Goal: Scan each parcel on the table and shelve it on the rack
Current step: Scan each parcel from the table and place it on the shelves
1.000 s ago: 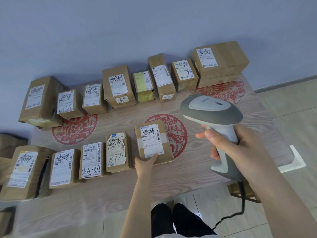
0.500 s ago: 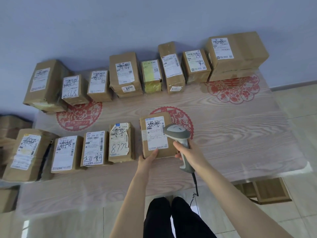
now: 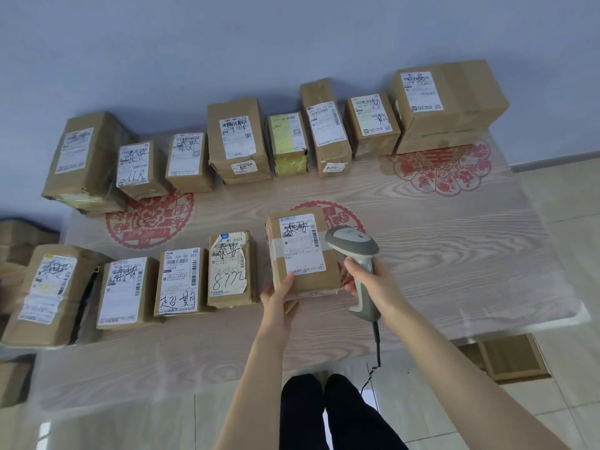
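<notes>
The left hand (image 3: 278, 300) holds the near left corner of a parcel (image 3: 302, 254), with the thumb on top. The right hand (image 3: 370, 280) is closed around the grip of a grey and white scanner (image 3: 352, 243), whose head is at the parcel's right edge. The parcel is a brown cardboard box with a white barcode label, black handwriting and a band of clear tape. It is on the wood-grain surface (image 3: 454, 254), at the right end of the near row and partly over a red paper-cut pattern (image 3: 344, 216). A far row of boxes (image 3: 238, 141) lines the wall (image 3: 292, 43).
</notes>
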